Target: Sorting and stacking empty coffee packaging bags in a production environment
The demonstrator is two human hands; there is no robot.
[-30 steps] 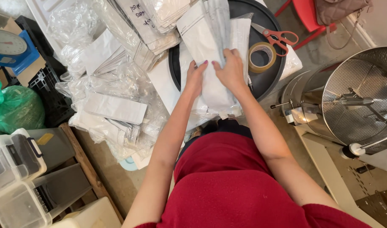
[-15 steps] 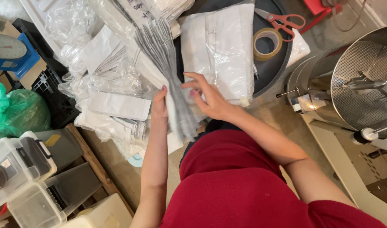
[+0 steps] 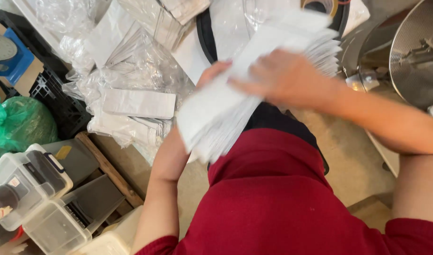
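Between the two hands, a thick stack of white pouches (image 3: 235,99) is gripped: left hand (image 3: 212,74) underneath, right hand (image 3: 282,78) clasped over it, blurred

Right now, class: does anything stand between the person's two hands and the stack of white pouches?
Nothing visible does. The right hand lies flat on top of the stack of white pouches, and the left hand holds it from behind, mostly hidden by the stack. Both touch it directly.

Blurred white pouches (image 3: 254,89) look like matt paper; crinkled wrapping (image 3: 131,71) is glossy clear plastic; the sieve drum (image 3: 417,52) is perforated metal.
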